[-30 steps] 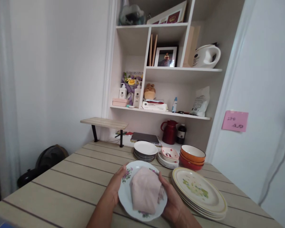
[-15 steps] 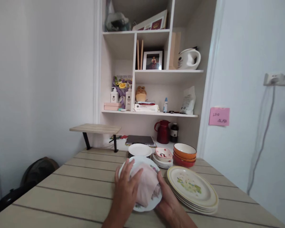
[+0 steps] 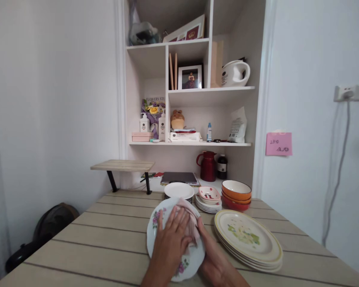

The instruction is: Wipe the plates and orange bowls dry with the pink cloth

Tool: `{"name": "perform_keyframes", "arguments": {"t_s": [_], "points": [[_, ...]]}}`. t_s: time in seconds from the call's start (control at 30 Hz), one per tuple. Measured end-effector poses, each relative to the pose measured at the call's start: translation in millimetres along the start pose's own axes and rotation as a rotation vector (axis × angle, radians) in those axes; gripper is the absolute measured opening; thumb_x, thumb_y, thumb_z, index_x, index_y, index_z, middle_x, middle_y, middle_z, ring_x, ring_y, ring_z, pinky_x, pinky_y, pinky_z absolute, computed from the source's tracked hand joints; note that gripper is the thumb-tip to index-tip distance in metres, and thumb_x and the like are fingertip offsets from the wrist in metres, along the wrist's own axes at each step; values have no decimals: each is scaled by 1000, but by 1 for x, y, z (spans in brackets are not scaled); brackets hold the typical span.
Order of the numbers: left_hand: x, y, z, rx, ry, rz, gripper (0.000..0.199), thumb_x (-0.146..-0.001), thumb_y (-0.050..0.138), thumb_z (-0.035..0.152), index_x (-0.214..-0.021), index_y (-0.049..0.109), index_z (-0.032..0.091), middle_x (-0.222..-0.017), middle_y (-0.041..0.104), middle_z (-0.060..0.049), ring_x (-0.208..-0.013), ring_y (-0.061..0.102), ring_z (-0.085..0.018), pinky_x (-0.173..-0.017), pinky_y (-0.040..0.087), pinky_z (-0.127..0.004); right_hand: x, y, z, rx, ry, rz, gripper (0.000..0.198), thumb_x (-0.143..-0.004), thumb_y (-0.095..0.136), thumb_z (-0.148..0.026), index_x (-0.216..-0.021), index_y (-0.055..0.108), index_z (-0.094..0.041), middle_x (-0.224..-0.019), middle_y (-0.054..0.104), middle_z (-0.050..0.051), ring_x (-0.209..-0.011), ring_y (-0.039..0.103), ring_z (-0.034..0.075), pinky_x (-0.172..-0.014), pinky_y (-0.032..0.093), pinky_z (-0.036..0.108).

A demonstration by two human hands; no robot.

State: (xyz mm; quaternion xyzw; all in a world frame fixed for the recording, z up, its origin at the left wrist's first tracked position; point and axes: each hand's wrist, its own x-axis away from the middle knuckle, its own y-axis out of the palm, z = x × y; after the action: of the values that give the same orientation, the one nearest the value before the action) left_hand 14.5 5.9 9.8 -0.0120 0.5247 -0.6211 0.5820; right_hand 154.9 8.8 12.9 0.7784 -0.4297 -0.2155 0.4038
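Note:
A white plate [image 3: 152,239] with a scalloped rim and pink-purple flowers is tilted up over the table's front. My right hand [image 3: 213,255] grips its right edge, thumb on the near face and the other fingers mostly hidden behind. Across the plate's upper right part lies a crumpled pale pink cloth [image 3: 194,224]. My left hand [image 3: 172,236] presses this cloth against the plate, fingers together over it and thumb bent at its lower edge.
Right of the plate stands a stack of cream plates [image 3: 248,239]. Behind are white plates [image 3: 178,190], small dishes [image 3: 209,193] on saucers, and orange and red bowls [image 3: 236,191]. A small raised wooden shelf [image 3: 122,165] stands at the table's back left.
My left hand and the cloth have moved up and right across the plate, uncovering flowers at its left and bottom. My right hand still grips the right edge. The view has shifted slightly.

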Motion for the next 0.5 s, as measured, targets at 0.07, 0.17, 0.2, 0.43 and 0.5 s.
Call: {"name": "perform_keyframes", "arguments": {"t_s": [0.07,0.17,0.2,0.43,0.5], "points": [[-3,1,-5,-36,-44,89,63,-85,61,17,-144,45,32,-153,41,-5,-147,23,-31,-116,-15,-58,-1,2,2,1,-10,-11,59,-90,49,-61,-114,70,-12,-109,76,13,-107,69,26,-103,45,42],[-5,2,-5,-53,-81,215,52,-84,64,23,-135,56,29,-149,47,-8,-145,27,-33,-117,-13,-57,-3,2,3,-61,-40,-13,57,-90,50,-60,-112,71,-13,-106,77,12,-101,71,24,-105,44,42],[-5,2,-4,-98,-102,247,48,-85,63,24,-132,59,28,-147,49,-8,-144,30,-32,-118,-10,-57,-3,2,2,-88,-50,-7,56,-89,51,-59,-112,71,-12,-106,77,12,-100,71,24,-105,43,41],[5,13,-2,-590,-240,152,35,-87,55,18,-120,65,13,-131,63,-16,-126,55,-30,-112,37,-54,-10,-17,-17,-214,-27,37,60,-86,55,-62,-113,70,-10,-114,74,17,-114,65,29,-103,44,46],[11,23,-4,-579,-182,43,39,-85,55,12,-123,64,13,-133,62,-15,-125,56,-29,-108,44,-48,-12,-26,-22,-229,-10,78,61,-85,57,-62,-110,70,-8,-109,75,19,-112,66,30,-102,45,48]]}}
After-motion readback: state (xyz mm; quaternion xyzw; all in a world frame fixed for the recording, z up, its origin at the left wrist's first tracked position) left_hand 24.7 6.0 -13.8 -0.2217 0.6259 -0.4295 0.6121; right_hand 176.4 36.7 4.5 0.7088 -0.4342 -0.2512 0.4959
